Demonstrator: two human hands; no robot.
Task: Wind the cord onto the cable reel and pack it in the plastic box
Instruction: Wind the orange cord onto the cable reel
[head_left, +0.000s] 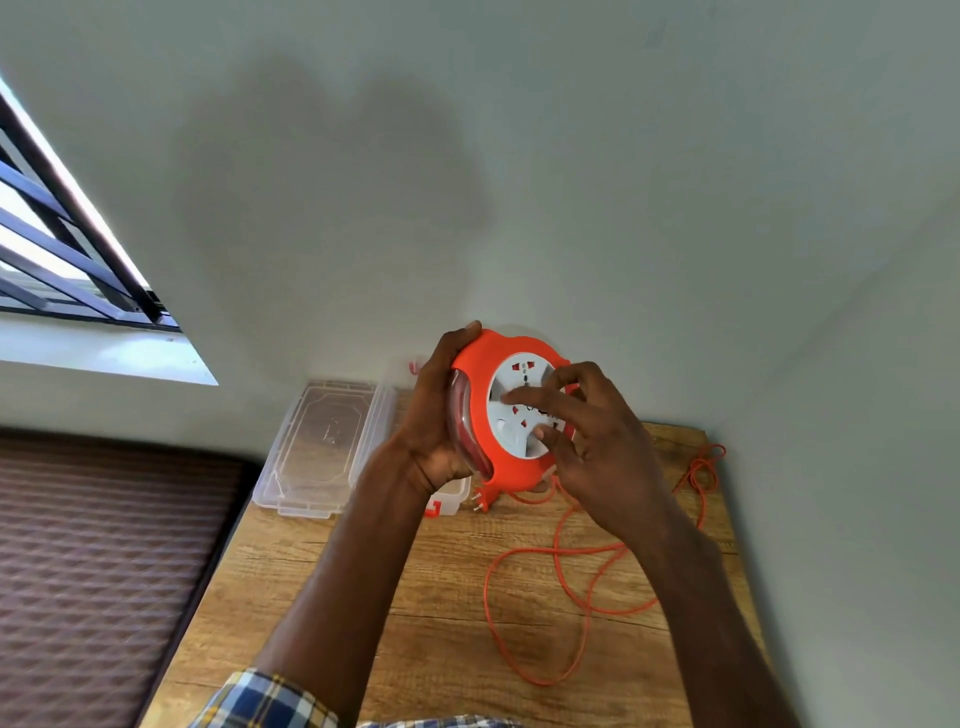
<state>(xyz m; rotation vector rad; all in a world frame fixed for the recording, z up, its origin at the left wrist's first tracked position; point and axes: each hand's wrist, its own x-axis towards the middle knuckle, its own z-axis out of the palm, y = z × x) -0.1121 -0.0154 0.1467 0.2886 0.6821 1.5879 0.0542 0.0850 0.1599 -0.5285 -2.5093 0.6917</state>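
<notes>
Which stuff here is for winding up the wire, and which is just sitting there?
For the job:
cable reel
orange cord
plug
plastic box
box lid
left hand
right hand

Just there:
wooden table
window

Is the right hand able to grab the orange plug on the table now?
Probably yes. The plug lies in the open on the wooden table, just below the cable reel, with nothing covering it. But the right hand is busy on the reel's white face and would have to let go first.
</notes>
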